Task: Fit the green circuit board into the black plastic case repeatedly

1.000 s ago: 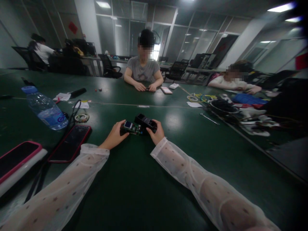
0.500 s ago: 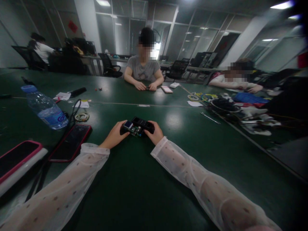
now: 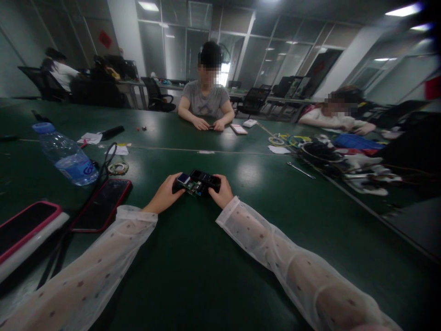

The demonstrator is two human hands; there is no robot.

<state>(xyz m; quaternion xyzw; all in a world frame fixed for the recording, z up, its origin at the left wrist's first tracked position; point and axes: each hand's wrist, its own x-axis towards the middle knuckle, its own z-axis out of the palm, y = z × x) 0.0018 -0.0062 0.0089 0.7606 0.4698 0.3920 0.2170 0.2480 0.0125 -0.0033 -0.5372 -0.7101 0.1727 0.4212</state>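
Note:
Over the middle of the green table [image 3: 206,257], my left hand [image 3: 166,192] is closed around a green circuit board [image 3: 194,186] with a small square screen [image 3: 183,178] on it; a dark part shows under its fingers. My right hand [image 3: 222,191] grips a black plastic casing [image 3: 203,177], thumb at the near side and fingers at the far side. The casing lies just behind and to the right of the board, and the two look close together or touching. The fingertips beneath and behind both parts are hidden.
On the left are a water bottle [image 3: 67,156], a red-edged phone [image 3: 103,204], another pink-cased phone [image 3: 29,220] and a black cable [image 3: 103,168]. A wrench [image 3: 301,170] and a cable heap [image 3: 330,156] lie to the right. A person [image 3: 206,99] sits opposite, another [image 3: 337,112] far right.
Almost nothing differs. The black casing in my right hand has tilted or shifted slightly toward me, and the right fingers have moved a little with it; the left hand stays put.

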